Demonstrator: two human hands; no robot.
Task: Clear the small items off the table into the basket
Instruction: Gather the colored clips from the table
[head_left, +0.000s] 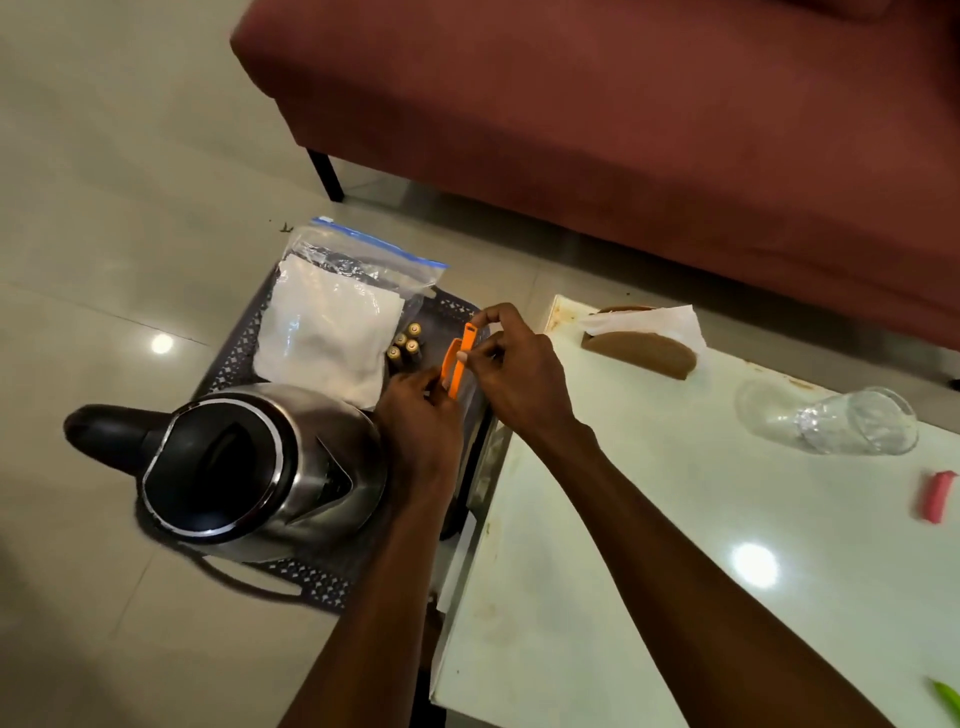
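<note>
A: Hand status?

B: Both hands are over the basket (236, 343). The right hand (519, 374) pinches the upper end of an orange clip (460, 358); the left hand (423, 415) has its fingers curled on the lower end. The clip is held above the basket's right side, clear of the tabletop (597, 571).

A: Basket contents?

B: A steel kettle (249, 462) with a black lid and handle fills the near half. A clear zip bag (337, 317) with a blue seal strip, holding white material, lies in the far half. Four batteries (405, 345) stand upright between the bag and the clip. The basket is dark perforated plastic, set on the tiled floor just beside the tabletop's left edge.

A: Obstructions?

B: The kettle sits close under the left forearm. The batteries are near the clip's lower end.

A: Tabletop items?

B: A clear glass (852, 421) lies on its side. A brown half-round holder (644, 353) with white napkins sits at the far edge. A pink clip (937, 501) lies at the right, and a green item (948, 701) shows at the frame corner. The surface is glossy white, stained along its edges.

A: Surroundings? Markings?

B: A maroon sofa (623, 130) stands beyond. No legible writing.
</note>
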